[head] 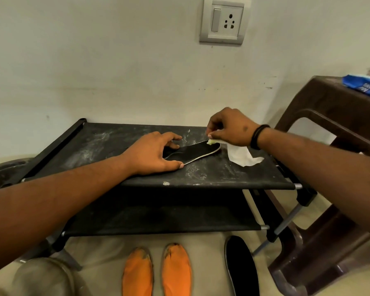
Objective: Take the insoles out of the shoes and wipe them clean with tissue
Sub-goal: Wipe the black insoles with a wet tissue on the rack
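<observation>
A black insole (198,151) with a pale edge lies on the dusty top shelf of a black shoe rack (115,144). My left hand (154,153) presses down on its heel end, thumb and fingers spread round it. At the toe end my right hand (230,127) pinches a white tissue (240,155), whose loose end trails on the shelf to the right. A second black insole (241,265) lies on the floor below the rack. Two orange shoes (156,272) stand on the floor at the bottom middle.
A brown plastic stool (329,116) stands right of the rack with a blue packet (365,83) on top. The wall behind carries a switch and socket plate (222,21). A grey rounded object (43,278) is at the bottom left. The rack's lower shelf (158,218) holds nothing visible.
</observation>
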Tool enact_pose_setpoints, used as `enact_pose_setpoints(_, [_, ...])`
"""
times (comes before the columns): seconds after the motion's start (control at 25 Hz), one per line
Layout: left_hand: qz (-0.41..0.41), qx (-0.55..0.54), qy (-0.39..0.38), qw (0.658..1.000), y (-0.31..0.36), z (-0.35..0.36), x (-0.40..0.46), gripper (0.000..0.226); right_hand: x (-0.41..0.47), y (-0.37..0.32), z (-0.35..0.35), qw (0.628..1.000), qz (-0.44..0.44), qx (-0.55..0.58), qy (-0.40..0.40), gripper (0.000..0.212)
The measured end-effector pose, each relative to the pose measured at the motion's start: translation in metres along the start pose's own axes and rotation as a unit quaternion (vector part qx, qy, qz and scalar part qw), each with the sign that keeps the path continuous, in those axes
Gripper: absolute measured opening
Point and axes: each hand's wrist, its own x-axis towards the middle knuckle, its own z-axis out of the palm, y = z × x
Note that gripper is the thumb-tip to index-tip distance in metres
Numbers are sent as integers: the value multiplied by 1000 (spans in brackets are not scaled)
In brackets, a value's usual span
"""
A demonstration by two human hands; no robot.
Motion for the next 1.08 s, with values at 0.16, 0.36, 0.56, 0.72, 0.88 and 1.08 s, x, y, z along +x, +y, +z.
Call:
enact_pose_setpoints(0.16, [-2,-12,-1,1000,0,0,2,76,4,5,20,998,-2,-48,-48,11])
enact_pose_setpoints(0.36, [2,-11,0,1000,0,0,1,76,0,0,25,992,18,-99,-81,14])
enact_pose_setpoints(0.56, [0,-4,-1,1000,3,-2,0,76,0,-3,26,991,48,-104,-67,9])
enact_pose_setpoints(0.72, [-3,-5,-3,1000,3,-1,0,76,-4,-5,29,994,43,-60,-85,7])
enact_pose_setpoints(0.88, [-5,-6,-4,1000,4,-1,1,77,-6,-12,37,991,45,-124,-39,14])
enact_pose_setpoints(1.08, [-7,-5,-6,1000,4,-2,0,78,-1,-27,44,992,19,-123,-36,14])
